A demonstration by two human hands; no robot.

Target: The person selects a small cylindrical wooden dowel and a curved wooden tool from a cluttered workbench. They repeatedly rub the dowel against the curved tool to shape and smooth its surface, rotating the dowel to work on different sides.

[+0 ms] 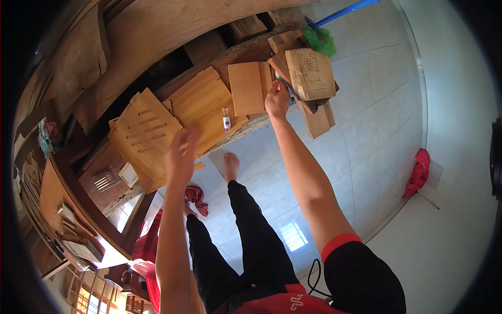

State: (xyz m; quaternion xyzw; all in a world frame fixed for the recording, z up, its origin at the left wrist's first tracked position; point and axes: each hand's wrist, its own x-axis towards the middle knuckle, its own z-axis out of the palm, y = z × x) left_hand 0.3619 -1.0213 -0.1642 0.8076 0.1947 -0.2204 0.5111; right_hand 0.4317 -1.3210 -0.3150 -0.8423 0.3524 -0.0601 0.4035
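My right hand (pixel 277 100) reaches to the far side of the bench, its fingers drawn together beside a small blue-and-white item (pixel 291 94). Whatever is between those fingers is too small to make out. Next to it stands a stack topped by a wooden block (pixel 312 73) with a line drawing on it. Blurred by motion, my left hand (pixel 181 152) hovers near the right edge of a slotted wooden panel (pixel 144 128). A small bottle with a white and purple label (pixel 226 121) lies on a flat wooden board (pixel 201 99) between my hands.
Another wooden board (pixel 246 89) lies left of my right hand. A green plastic bag (pixel 320 41) and a blue handle (pixel 348 11) are beyond the stack. Red cloths lie on the tiled floor (pixel 366 115), one near my feet. Wood pieces crowd the left side.
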